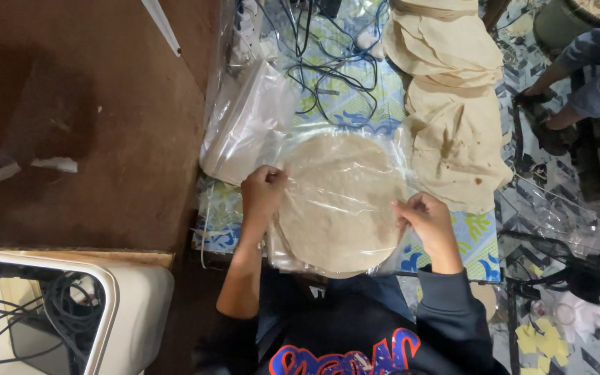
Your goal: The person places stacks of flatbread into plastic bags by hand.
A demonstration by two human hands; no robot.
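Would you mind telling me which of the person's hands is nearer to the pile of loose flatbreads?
Right. The right hand sits just below the pile of loose flatbreads; the left hand is across the bagged flatbread, farther away.

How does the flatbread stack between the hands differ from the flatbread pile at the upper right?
The stack in the clear plastic bag is wrapped, while the loose flatbread pile lies uncovered. The bagged stack is neat and round; the loose pile is spread out, overlapping and partly folded. The left hand and right hand pinch the bag's edges; nothing touches the loose pile. Both are pale, thin flatbreads on the patterned cloth.
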